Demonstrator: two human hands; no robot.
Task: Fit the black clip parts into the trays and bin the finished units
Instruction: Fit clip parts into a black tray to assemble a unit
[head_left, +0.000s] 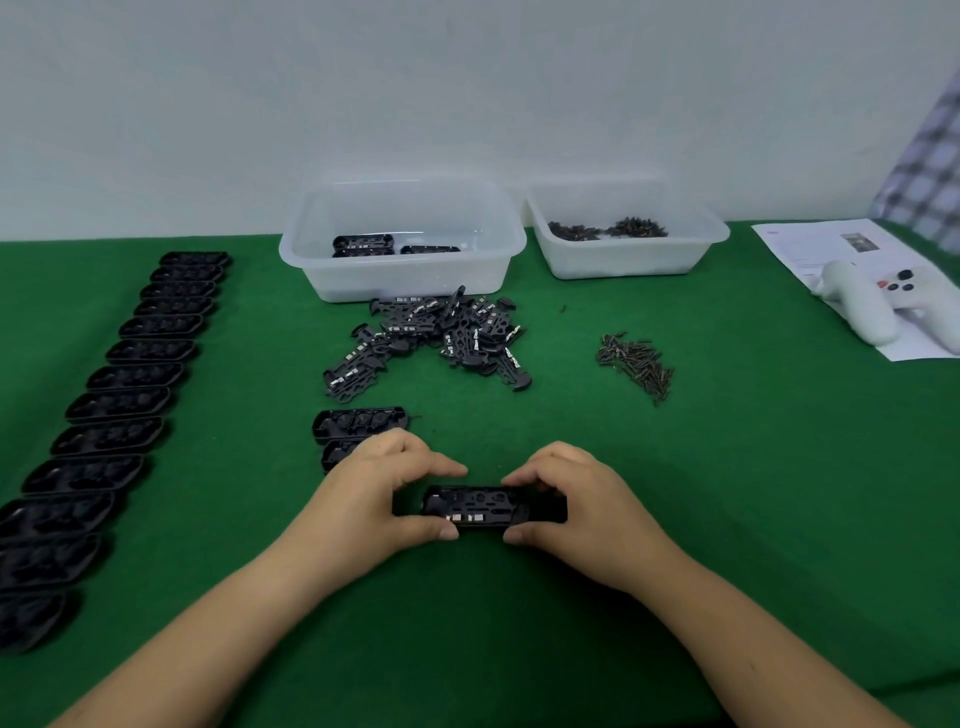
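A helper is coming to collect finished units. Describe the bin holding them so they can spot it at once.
Look to the back of the green table, by the wall, where two clear tubs stand side by side. Take the left tub: it holds a few black oblong units, while the right tub holds only small dark screws.

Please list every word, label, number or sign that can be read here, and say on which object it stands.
None can be read.
Paper sheet under the white controller: printed lines and a small picture, too blurred to read.
Black trays, clip parts, bins: no markings visible.
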